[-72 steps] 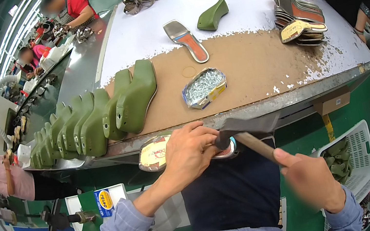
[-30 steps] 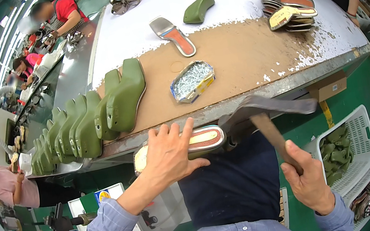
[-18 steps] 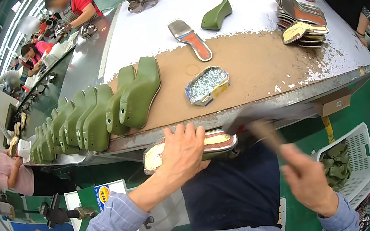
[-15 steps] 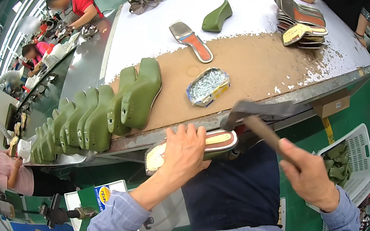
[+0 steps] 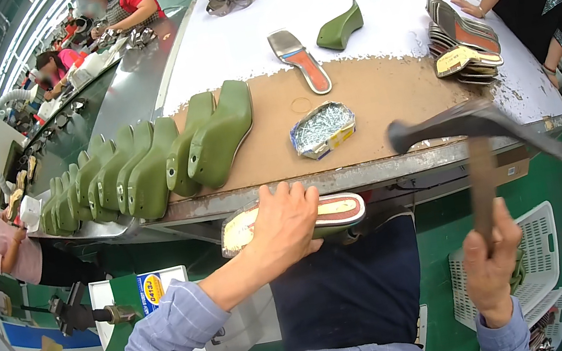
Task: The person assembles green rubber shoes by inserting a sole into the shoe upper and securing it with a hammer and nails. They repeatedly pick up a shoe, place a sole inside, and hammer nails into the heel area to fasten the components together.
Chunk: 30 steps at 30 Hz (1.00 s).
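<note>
My left hand (image 5: 282, 224) is wrapped over a green shoe last with an insole (image 5: 338, 209) lying on its sole side, held level above my lap at the table's front edge. The insole has a cream and brown face with a pale rim. Raised to the right, my right hand (image 5: 492, 255) grips the wooden handle of a hammer (image 5: 482, 174). Its dark, long-tailed metal head (image 5: 452, 124) is well apart from the last, over the table's edge. On the table lies a cut-down box of nails (image 5: 323, 130), just beyond my left hand.
A row of green shoe lasts (image 5: 149, 172) lines the table's left. Farther back lie a loose insole (image 5: 302, 62), a single last (image 5: 341, 28) and stacked insoles (image 5: 464, 41). A co-worker's hand (image 5: 470, 8) rests at the right edge. White crates (image 5: 545, 245) stand below right.
The hammer has swung up and to the right, away from the insole, with my right hand still on it. My left hand keeps its hold on the last. The view has shifted slightly.
</note>
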{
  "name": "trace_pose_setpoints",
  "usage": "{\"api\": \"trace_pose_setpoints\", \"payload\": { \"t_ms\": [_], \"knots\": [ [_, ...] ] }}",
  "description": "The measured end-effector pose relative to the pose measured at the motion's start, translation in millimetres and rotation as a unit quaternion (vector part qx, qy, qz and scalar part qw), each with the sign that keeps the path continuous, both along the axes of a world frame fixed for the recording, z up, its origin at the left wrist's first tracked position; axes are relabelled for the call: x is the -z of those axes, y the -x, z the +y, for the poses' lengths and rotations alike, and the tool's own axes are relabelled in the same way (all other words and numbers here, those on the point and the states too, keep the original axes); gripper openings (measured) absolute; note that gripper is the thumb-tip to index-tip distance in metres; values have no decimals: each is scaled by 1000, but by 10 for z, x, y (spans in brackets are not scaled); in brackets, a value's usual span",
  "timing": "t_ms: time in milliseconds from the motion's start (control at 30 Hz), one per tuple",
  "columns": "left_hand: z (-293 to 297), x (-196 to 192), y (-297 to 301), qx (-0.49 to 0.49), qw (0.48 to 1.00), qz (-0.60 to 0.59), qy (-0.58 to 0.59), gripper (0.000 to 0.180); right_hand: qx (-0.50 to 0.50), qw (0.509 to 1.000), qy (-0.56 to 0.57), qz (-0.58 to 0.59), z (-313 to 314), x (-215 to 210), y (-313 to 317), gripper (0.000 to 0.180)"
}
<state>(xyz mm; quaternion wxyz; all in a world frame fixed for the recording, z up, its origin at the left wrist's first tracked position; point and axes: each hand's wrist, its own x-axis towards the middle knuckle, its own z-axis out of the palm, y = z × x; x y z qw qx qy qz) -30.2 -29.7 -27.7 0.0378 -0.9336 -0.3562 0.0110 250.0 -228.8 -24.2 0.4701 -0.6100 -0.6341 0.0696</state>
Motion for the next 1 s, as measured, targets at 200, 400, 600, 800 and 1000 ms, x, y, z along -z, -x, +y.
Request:
{"api": "trace_pose_setpoints", "payload": {
  "t_ms": [200, 400, 600, 800, 1000],
  "knots": [
    [-27, -33, 17, 24, 996, -83, 24, 67, 79, 994, -16, -78, 491, -11, -170, 45],
    [85, -63, -79, 42, 969, -222, 97, 29, 126, 977, 64, -159, 835, 419, -518, 45],
    [37, 51, -148, 40, 949, -283, 135, 14, 159, 934, 97, -306, 1093, 676, -755, 44],
    [15, 28, -188, 29, 940, -306, 150, 13, 147, 953, -31, -263, 1192, 521, -485, 37],
    [85, -172, -185, -18, 929, -299, 217, 17, -81, 927, 322, 177, 924, 1292, -415, 20]
  ]
}}
